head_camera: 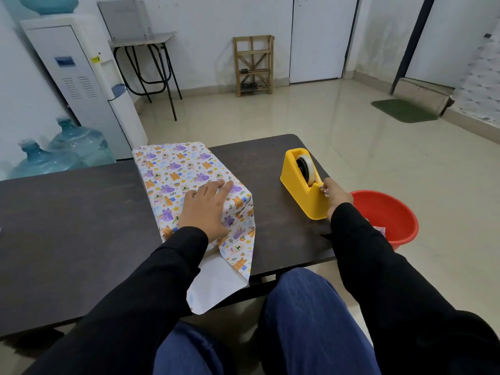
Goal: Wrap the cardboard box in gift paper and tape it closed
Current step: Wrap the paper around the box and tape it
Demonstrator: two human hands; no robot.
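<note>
- I am pressing my left hand (205, 209) flat, fingers straight, on top of the box (176, 169), which is lying from the table's (67, 226) far edge toward its near edge.
- My right hand (335, 196) is pinching the tape (323, 188) end at the dispenser (303, 182), by the right edge.
- The paper (238, 255) is looking thin and slick; I am judging that the fold will spring open if my palm lifts.
- The box is seeming stiff and light, so I am holding it by pressing down on top.
- A loose flap is hanging over the near edge, unfolded.
</note>
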